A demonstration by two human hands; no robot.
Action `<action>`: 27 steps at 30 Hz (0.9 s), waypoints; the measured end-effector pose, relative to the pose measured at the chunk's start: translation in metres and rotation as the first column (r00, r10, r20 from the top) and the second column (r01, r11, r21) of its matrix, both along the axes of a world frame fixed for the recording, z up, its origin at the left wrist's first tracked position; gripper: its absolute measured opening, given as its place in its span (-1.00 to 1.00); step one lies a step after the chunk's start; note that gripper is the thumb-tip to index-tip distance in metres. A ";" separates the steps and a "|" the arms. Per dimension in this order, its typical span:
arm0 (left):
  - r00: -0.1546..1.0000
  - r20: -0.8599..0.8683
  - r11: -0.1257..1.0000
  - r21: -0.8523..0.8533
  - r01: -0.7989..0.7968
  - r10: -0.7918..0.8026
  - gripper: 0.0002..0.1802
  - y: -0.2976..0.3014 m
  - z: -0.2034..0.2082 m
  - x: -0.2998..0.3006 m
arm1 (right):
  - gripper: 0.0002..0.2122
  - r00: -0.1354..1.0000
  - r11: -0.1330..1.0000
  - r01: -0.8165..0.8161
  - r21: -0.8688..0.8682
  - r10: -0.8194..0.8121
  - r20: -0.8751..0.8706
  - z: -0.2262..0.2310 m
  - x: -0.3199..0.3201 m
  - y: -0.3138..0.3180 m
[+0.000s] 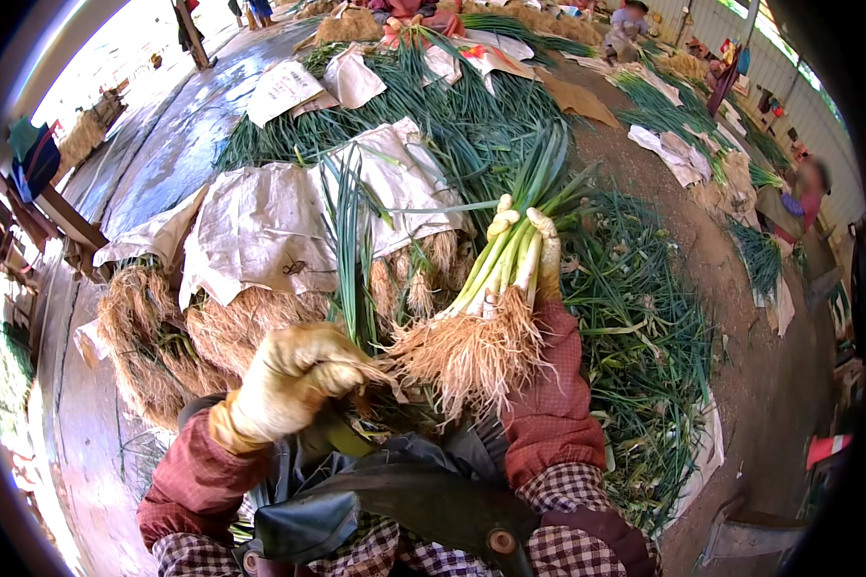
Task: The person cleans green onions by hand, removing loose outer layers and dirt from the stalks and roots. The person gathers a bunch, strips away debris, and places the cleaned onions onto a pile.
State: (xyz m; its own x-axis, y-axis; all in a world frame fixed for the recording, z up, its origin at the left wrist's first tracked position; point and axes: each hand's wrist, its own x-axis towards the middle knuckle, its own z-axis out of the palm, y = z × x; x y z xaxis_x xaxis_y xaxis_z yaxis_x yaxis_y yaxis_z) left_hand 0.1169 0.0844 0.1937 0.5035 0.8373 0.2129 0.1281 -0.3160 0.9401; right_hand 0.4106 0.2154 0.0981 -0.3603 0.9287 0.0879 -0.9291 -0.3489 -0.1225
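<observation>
Right grip (548, 252) (snugly curled) around scallion bunch (494, 264).

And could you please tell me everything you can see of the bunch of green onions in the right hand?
The bunch of green onions has long, dark green leaves, pale green-to-white stems and a wide, shaggy fringe of tan, stringy roots. It is tilted, leaves toward the upper right, roots toward the lower left. The gloved right hand is wrapped around the stems. The curled left hand is beside the roots; whether it touches them is unclear.
</observation>
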 end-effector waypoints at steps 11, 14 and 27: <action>0.917 -0.384 0.925 -0.376 -0.050 -0.107 -0.14 0.101 0.000 -0.002 | -0.75 0.899 0.925 0.320 -0.203 -0.228 0.375 -0.022 -0.066 0.004; 0.894 -0.333 0.855 -0.511 0.096 -0.299 0.01 0.118 -0.040 0.058 | -0.75 0.863 0.934 0.274 -0.230 -0.133 0.487 -0.024 -0.089 -0.009; 0.271 -0.944 0.982 0.168 -0.086 0.185 -0.45 0.065 -0.022 -0.031 | -0.47 0.937 0.888 0.346 -0.303 -0.310 0.160 -0.053 -0.055 0.027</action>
State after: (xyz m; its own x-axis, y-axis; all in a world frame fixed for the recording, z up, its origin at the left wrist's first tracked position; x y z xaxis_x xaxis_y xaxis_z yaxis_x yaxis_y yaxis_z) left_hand 0.0861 0.1497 0.1715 0.2689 0.9232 -0.2747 0.9631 -0.2533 0.0914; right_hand 0.3560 0.2420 0.0449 -0.0205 0.9663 -0.2566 -0.9854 -0.0630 -0.1585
